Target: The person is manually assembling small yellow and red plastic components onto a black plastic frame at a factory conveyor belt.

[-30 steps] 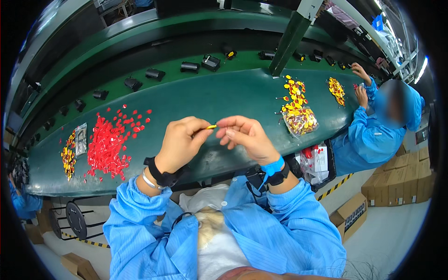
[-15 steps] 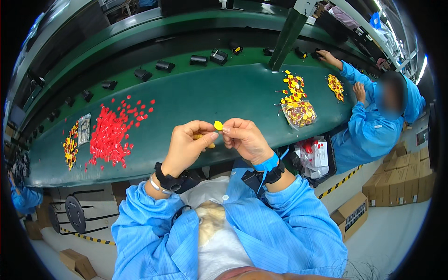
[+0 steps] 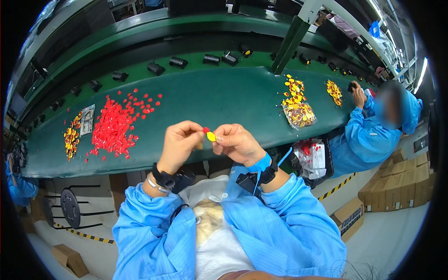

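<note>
At the left end of the green table, I saw yellow-and-dark pieces scattered beside a flat clear packet. Right of the packet, red pieces lay loose in a wide pile. Above the table's near edge, the left hand pinched a small red piece at its fingertips; something yellow showed beneath its fingers. Just beside the red piece was a yellow piece — gripped between thumb and forefinger of the right hand, remaining fingers curled. Farther right lay a filled clear bag, with loose yellow-and-red pieces on its far side. At far right, a co-worker in blue handled a black unit.
</note>
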Demonstrator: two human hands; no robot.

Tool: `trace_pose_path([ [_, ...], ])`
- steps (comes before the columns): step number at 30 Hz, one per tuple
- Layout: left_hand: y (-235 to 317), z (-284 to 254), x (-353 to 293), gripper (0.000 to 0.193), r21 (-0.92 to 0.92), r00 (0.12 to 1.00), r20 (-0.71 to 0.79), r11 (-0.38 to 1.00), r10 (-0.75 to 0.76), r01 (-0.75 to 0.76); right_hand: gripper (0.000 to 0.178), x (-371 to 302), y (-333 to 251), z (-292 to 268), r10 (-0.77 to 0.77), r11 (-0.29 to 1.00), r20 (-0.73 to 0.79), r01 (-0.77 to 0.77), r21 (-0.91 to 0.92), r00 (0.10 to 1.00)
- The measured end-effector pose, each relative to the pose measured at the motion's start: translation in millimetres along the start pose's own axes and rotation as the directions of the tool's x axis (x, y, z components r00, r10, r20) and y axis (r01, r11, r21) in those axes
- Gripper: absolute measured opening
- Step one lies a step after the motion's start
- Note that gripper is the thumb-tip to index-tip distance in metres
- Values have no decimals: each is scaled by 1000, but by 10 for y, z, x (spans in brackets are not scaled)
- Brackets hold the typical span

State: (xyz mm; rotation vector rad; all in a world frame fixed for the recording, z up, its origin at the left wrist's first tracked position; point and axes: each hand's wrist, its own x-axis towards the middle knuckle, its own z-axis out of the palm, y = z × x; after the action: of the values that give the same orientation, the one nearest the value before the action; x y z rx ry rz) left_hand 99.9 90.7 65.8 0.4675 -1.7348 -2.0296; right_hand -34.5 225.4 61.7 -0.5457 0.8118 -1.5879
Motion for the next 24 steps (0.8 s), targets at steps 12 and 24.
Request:
trace_pose_path([
  [12,-358,-1652,419,5,779,907,417,-538,60,-323,9,-45,-100,-316,-80,989,-109,93,114,991],
  [24,31,-1304,699,6,997,855,69,-67,514,-39,12,78,-383,-1028,-222,970,-393,242,2,892],
])
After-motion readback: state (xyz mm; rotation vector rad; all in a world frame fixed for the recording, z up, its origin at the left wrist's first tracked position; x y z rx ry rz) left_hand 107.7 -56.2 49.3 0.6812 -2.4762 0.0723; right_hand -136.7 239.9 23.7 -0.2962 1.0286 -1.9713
